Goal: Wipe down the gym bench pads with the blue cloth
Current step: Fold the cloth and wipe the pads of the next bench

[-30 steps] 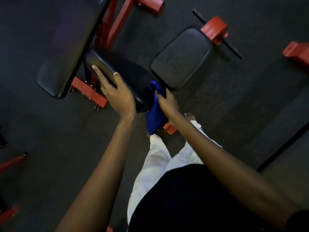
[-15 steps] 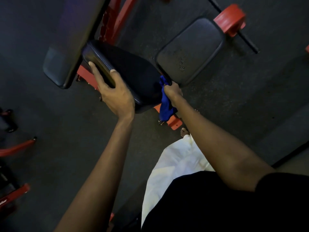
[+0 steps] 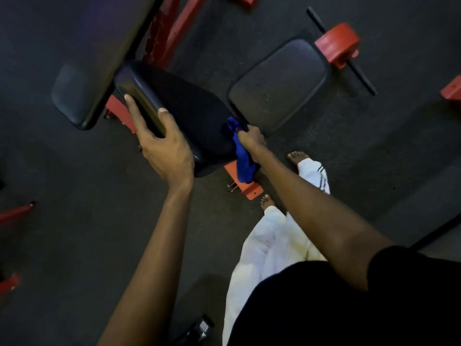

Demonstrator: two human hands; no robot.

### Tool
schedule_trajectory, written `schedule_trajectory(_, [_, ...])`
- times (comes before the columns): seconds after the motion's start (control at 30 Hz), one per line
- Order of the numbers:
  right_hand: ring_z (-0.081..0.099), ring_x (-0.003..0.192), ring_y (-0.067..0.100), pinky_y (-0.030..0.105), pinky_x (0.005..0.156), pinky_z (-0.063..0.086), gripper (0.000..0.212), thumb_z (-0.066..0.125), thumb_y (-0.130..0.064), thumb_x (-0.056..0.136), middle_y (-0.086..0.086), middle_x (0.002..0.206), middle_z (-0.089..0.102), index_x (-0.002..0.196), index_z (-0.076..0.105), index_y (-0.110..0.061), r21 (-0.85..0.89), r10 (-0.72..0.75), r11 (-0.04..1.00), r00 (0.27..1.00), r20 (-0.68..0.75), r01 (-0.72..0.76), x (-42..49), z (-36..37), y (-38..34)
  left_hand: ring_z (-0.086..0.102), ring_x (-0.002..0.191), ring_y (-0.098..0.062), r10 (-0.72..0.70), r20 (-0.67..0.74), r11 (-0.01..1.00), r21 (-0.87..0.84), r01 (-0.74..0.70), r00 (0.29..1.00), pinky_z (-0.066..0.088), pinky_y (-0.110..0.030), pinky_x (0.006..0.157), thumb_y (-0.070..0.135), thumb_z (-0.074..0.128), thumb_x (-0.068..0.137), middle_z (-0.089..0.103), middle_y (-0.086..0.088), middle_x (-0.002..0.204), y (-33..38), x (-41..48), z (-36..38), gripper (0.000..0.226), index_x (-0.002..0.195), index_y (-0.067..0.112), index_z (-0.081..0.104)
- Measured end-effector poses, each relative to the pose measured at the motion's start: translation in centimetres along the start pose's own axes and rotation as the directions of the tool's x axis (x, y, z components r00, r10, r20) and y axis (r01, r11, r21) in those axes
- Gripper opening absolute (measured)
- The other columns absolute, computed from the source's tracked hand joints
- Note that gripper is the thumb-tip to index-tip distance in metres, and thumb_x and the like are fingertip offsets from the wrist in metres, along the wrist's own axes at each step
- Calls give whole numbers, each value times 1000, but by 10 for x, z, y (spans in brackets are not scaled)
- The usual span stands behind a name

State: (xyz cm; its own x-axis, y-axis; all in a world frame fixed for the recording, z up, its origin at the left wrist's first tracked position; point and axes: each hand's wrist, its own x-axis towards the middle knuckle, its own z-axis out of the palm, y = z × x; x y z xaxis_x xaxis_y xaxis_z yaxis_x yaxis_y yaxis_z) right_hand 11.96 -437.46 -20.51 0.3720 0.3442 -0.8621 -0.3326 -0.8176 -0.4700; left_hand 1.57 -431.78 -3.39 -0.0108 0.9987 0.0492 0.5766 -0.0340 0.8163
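Note:
A black seat pad (image 3: 189, 113) sits on a red bench frame in the middle of the view. My left hand (image 3: 162, 146) grips its near left edge, thumb on top and fingers along the side. My right hand (image 3: 250, 139) is shut on the blue cloth (image 3: 243, 156), bunched against the pad's right edge with most of the cloth hanging below. A long black back pad (image 3: 99, 51) slopes up at the upper left. A second, dusty seat pad (image 3: 279, 83) lies just to the right.
Red frame bars (image 3: 169, 28) rise behind the pads. A red roller on a black bar (image 3: 339, 46) lies at the upper right. An orange-red foot plate (image 3: 245, 188) rests on the dark rubber floor by my bare feet (image 3: 268, 202). Red equipment parts (image 3: 15, 213) sit at the left edge.
My right hand has slid with the cloth from the pad's near corner up along its right edge. My left hand keeps its grip. The view has shifted a little.

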Motion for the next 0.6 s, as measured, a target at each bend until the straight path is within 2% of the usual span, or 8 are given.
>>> schedule_trajectory(0.07, [61,121,37,37,101,49,43,54,-35,96,15,132,66,135,64,-20,-99,35,995,998,45,-31,40,1,2,40,144,-1,1,-11,1000,-12,-1,1000,36,-22,117,34,53,103,41,4,161,-3,1,2,63,160,20,33])
schedule_trajectory(0.13, [64,116,36,40,100,52,48,53,-37,89,16,129,68,131,65,-16,-175,59,984,993,103,-40,96,9,18,37,146,-1,0,-22,1000,14,0,1000,35,-26,119,34,53,104,39,7,162,-4,1,2,61,160,21,33])
schedule_trajectory(0.2, [67,107,35,43,94,56,54,52,-43,83,14,122,71,128,66,-17,-181,83,982,988,132,-58,125,14,31,35,146,2,-7,-25,998,56,8,1000,34,-23,119,33,51,106,38,9,162,-5,1,3,58,160,20,32])
schedule_trajectory(0.3, [67,105,34,43,93,55,47,50,-51,90,9,117,72,128,65,-28,-218,-26,974,983,180,66,75,-6,11,34,148,0,-11,-29,994,111,15,1000,35,-27,119,29,43,110,36,9,163,0,-1,4,52,160,19,33])
schedule_trajectory(0.37, [67,98,26,38,86,53,35,49,-49,98,1,108,72,126,64,-35,-243,-100,958,972,211,151,14,-22,-15,35,148,-2,-20,-45,995,101,25,999,36,-29,119,27,38,112,37,8,163,2,0,5,48,159,19,35])
schedule_trajectory(0.5, [63,79,7,28,67,48,30,52,-39,102,-13,90,67,131,59,-41,-209,-271,917,916,295,339,-44,-28,-21,37,144,5,-48,-90,994,93,57,995,35,-15,112,20,41,111,40,7,161,5,-2,5,46,157,14,39])
schedule_trajectory(0.57, [67,85,16,34,72,52,32,51,-43,100,-7,96,70,131,59,-39,-210,-335,895,904,264,393,-39,-23,-24,39,141,9,-55,-96,996,63,61,994,35,-12,110,18,43,110,41,6,160,5,-2,6,46,156,13,40])
schedule_trajectory(0.6, [69,91,22,40,77,55,32,49,-47,98,-2,99,72,127,60,-38,-232,-317,898,916,247,374,-31,-19,-28,39,141,9,-65,-89,997,43,69,994,35,-12,110,18,43,110,41,6,160,5,-2,6,46,156,13,40])
